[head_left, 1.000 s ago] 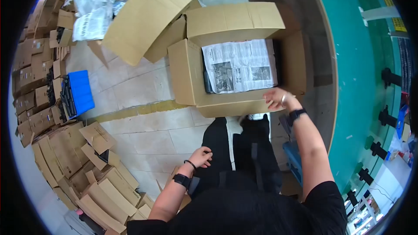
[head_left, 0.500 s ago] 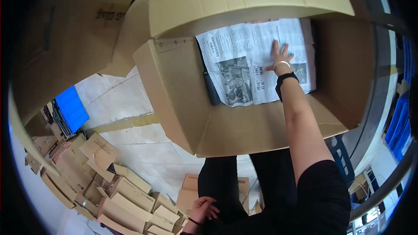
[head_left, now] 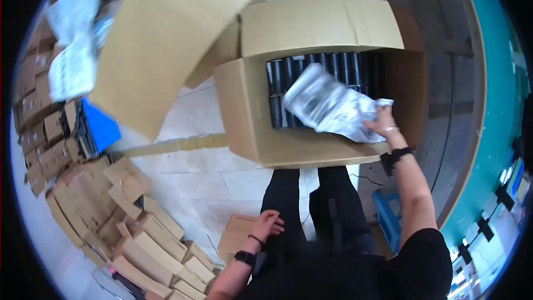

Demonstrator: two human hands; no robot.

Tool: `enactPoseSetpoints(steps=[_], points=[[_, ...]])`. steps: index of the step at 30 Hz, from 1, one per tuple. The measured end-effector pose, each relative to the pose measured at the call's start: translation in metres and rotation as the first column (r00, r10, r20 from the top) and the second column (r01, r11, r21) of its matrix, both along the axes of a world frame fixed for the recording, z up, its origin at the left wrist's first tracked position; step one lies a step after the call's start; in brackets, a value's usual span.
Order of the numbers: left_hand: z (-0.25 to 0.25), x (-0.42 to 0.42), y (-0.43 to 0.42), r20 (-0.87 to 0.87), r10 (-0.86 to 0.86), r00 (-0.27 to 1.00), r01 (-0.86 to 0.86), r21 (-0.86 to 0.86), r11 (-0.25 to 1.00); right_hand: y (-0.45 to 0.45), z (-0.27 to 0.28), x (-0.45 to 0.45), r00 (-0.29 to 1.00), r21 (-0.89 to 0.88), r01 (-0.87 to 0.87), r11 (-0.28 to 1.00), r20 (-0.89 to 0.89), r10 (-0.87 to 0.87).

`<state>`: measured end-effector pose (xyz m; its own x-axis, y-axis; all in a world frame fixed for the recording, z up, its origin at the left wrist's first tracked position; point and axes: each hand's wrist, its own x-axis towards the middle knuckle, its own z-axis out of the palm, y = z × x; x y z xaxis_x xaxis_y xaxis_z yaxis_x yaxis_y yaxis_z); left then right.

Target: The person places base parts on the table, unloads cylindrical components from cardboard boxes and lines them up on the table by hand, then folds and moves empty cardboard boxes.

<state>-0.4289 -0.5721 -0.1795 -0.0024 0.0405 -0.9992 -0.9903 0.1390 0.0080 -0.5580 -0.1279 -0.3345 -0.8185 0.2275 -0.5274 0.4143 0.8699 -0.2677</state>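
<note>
My right hand point(head_left: 382, 123) grips a crumpled sheet of newspaper point(head_left: 327, 105) by its right end, fingers closed on it. The sheet is blurred and lifted at a slant inside an open cardboard box point(head_left: 239, 114). Rows of black tube-shaped items point(head_left: 277, 78) stand packed in the box, partly hidden under the paper. Down by my left thigh, my left hand point(head_left: 268, 224) hangs with nothing in it, its fingers loosely bent and a little apart.
A large cardboard flap point(head_left: 166, 33) rises at the upper left. Many flattened cartons point(head_left: 150, 250) lie on the floor at the lower left, near a blue bin point(head_left: 100, 125). A blue plastic stool point(head_left: 387, 216) stands right of my legs, and a green surface point(head_left: 472, 172) runs along the right.
The newspaper lay flat across the items under my spread right hand; now that hand has gripped and lifted it, uncovering the black items. My view has shifted.
</note>
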Motion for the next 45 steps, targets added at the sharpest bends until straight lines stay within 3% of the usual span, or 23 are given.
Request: enactPoseSetpoints(steps=[1,2,3,4,6,8,11,12,14,16,18,20,21,22,24,25,27,29,32,35,40,43,45], points=[[0.008,0.001,-0.002,-0.058,-0.055,0.997,0.054,-0.017,0.998,0.018,0.014,0.007,0.985,0.043,0.011,0.999,-0.172,-0.004],[0.015,0.001,-0.005,-0.113,-0.117,0.987,0.113,-0.036,0.993,0.025,0.063,-0.013,0.96,0.036,0.279,0.96,0.025,-0.28],[0.021,-0.002,-0.007,-0.198,-0.149,0.969,0.139,-0.064,0.988,0.053,0.071,-0.011,0.96,0.132,0.269,0.954,0.04,-0.276],[0.029,-0.005,-0.011,-0.271,-0.182,0.945,0.163,-0.093,0.982,0.058,0.122,-0.03,0.911,-0.068,0.409,0.91,0.086,-0.403],[0.041,-0.022,-0.02,-0.286,-0.088,0.954,0.076,-0.052,0.996,0.111,0.134,-0.03,0.89,-0.302,0.35,0.887,-0.188,-0.416],[0.045,-0.029,-0.033,-0.303,-0.001,0.953,0.006,0.016,1.0,0.079,0.222,-0.071,0.757,-0.525,0.167,0.834,-0.474,-0.45],[0.018,-0.045,-0.06,-0.335,-0.188,0.923,0.175,-0.068,0.982,-0.003,0.358,-0.132,0.721,-0.604,0.043,0.796,-0.533,-0.443],[0.009,-0.065,-0.069,-0.4,-0.172,0.9,0.156,-0.073,0.985,-0.032,0.387,-0.155,0.533,-0.701,-0.061,0.711,-0.625,-0.57],[0.007,-0.087,-0.089,-0.605,-0.421,0.676,0.41,-0.165,0.897,-0.082,0.421,-0.205,0.335,-0.755,-0.264,0.601,-0.656,-0.677],[0.018,-0.097,-0.111,-0.674,-0.502,0.541,0.482,-0.24,0.843,-0.124,0.44,-0.265,0.074,-0.15,-0.207,0.967,-0.988,-0.138],[0.036,-0.128,-0.137,-0.749,-0.383,0.54,0.347,-0.217,0.912,-0.179,0.453,-0.33,0.115,-0.217,-0.256,0.942,-0.974,-0.193],[0.036,-0.143,-0.169,-0.808,-0.225,0.545,0.176,-0.152,0.973,-0.279,0.455,-0.378,0.222,-0.259,-0.338,0.905,-0.956,-0.191],[0.029,-0.14,-0.19,-0.824,-0.122,0.553,0.067,-0.102,0.993,-0.307,0.428,-0.409,0.142,0.174,-0.37,0.913,-0.96,0.241],[0.014,-0.134,-0.215,-0.813,-0.097,0.575,0.02,-0.105,0.994,-0.334,0.384,-0.442,0.401,-0.168,-0.68,0.713,-0.9,0.17],[-0.007,-0.114,-0.258,-0.753,-0.097,0.651,-0.065,-0.183,0.981,-0.384,0.339,-0.455,0.576,0.071,-0.741,0.668,-0.445,0.686],[-0.015,-0.101,-0.274,-0.698,-0.119,0.706,-0.095,-0.26,0.961,-0.4,0.315,-0.459,0.327,0.544,-0.73,0.414,-0.254,0.91],[-0.023,-0.071,-0.305,-0.648,-0.117,0.753,-0.113,-0.303,0.946,-0.438,0.33,-0.476,0.469,0.602,-0.743,0.292,0.156,0.869],[-0.013,-0.049,-0.312,-0.538,0.107,0.836,-0.295,-0.278,0.914,-0.473,0.325,-0.493,0.352,0.51,-0.847,0.152,0.323,0.878],[-0.028,-0.002,-0.31,-0.463,0.208,0.861,-0.371,-0.294,0.881,-0.496,0.279,-0.519,0.069,0.234,-0.967,-0.101,0.622,0.78],[-0.044,0.027,-0.292,-0.296,0.304,0.906,-0.392,-0.308,0.867,-0.487,0.185,-0.542,0.035,0.07,-0.997,-0.027,0.749,0.662],[-0.064,0.032,-0.255,-0.19,0.314,0.93,-0.353,-0.225,0.908,-0.482,0.16,-0.516,0.635,0.167,-0.757,0.632,0.415,0.652],[-0.071,0.031,-0.246,-0.229,0.26,0.938,-0.303,-0.174,0.937,-0.471,0.123,-0.518,0.599,0.311,-0.8,0.513,0.36,0.715],[-0.084,0.011,-0.251,-0.332,0.071,0.941,-0.144,-0.201,0.969,-0.472,0.114,-0.523,0.534,0.427,-0.82,0.381,0.333,0.777]])
